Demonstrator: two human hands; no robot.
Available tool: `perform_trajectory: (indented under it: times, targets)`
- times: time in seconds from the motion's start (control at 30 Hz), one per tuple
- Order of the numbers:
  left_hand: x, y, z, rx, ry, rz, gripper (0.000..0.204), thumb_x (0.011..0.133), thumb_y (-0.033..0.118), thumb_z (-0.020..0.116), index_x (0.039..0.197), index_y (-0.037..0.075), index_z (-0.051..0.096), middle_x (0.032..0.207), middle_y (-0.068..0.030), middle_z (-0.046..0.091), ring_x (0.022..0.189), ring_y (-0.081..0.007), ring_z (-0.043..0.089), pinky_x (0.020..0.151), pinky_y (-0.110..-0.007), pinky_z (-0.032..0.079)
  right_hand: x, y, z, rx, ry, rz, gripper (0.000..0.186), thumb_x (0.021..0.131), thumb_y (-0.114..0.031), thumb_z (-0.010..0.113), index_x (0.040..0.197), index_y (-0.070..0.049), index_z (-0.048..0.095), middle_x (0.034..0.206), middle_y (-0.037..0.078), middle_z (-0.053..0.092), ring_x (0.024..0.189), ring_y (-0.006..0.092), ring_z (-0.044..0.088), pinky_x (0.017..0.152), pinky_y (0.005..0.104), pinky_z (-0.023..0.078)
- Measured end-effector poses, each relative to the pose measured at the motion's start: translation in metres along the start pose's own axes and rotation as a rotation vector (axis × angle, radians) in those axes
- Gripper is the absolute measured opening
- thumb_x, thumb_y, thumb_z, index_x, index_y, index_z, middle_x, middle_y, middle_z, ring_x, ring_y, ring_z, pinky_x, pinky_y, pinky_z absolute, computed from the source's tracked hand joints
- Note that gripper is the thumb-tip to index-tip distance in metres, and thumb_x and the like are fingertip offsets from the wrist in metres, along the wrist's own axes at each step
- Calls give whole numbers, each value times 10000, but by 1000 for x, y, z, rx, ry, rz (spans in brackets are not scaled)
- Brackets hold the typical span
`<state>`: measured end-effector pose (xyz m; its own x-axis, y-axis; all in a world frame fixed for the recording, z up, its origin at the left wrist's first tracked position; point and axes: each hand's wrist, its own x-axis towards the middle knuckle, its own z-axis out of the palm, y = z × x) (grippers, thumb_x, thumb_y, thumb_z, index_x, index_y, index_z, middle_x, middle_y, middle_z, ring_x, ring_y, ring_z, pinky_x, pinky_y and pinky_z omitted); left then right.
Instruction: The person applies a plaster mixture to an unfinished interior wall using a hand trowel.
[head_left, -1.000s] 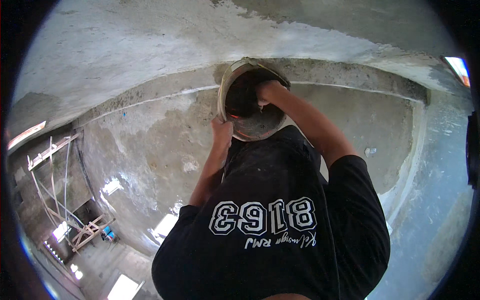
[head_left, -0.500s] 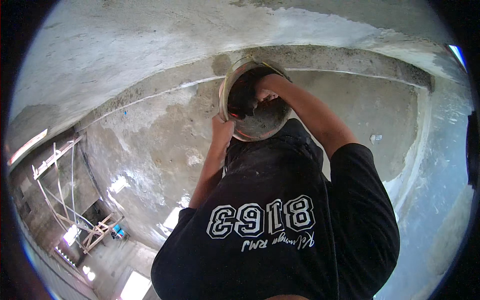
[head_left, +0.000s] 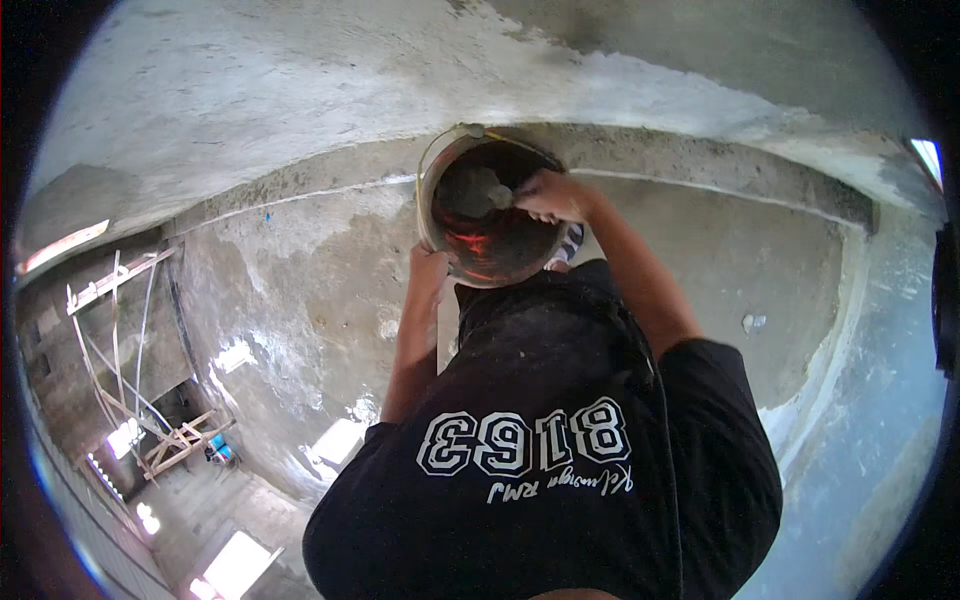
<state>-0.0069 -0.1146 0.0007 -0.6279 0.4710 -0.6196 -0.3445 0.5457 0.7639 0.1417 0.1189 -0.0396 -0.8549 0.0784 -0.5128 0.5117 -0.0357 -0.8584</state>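
Observation:
A round bucket (head_left: 497,262) with a dark, dirt-caked inside and orange-red patches on its wall is tilted toward me at waist height. Its thin handle (head_left: 421,185) arches along the left and far side of the rim. My left hand (head_left: 430,268) is closed on the near left rim. Over the bucket's right side, my right hand (head_left: 553,195) is closed around the end of a grey, mortar-smeared piece (head_left: 483,190). That piece reaches into the bucket; its exact kind cannot be made out.
A plastered wall (head_left: 400,90) with a ledge (head_left: 680,150) runs just beyond the bucket. Wooden scaffolding (head_left: 125,290) stands far left, near a blue container (head_left: 220,449) on the lower floor. A bluish wall (head_left: 860,420) rises on the right.
My right hand has drawn back toward the bucket's right rim, bringing the grey piece into sight. The bucket sits slightly lower and further left, and my left hand stays on its rim.

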Motion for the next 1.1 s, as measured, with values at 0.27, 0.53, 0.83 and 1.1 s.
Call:
perform_trajectory:
  times: [0.27,0.53,0.83,1.1]
  targets:
    - [28,-5,-30,-508,110,-134,182,665,-67,509,838,-31,552,732,-105,574,616,-243,581,548,-342,497,-117,-6,-10,74,288,-39,302,803,-274,572,893,13,595,648,52,562,553,121,509,509,298,410]
    - [52,9,4,-799,-90,-250,149,702,-35,508,850,-25,504,842,-149,538,754,-311,579,703,-440,529,-128,4,19,338,729,-148,185,799,-168,470,807,1,546,623,23,510,547,109,459,504,277,381]
    - [24,2,17,-818,52,-408,122,735,-10,517,848,-34,481,847,-161,521,832,-318,560,757,-454,513,-102,-13,16,-19,741,-232,282,840,-247,512,896,28,536,801,216,589,712,344,550,658,411,430]
    - [-31,-11,-9,-83,-48,217,208,763,10,596,937,-31,489,873,-135,541,813,-253,567,723,-368,492,-55,-8,12,-109,786,-117,395,823,-301,582,1032,33,560,929,254,602,900,418,575,773,448,453]
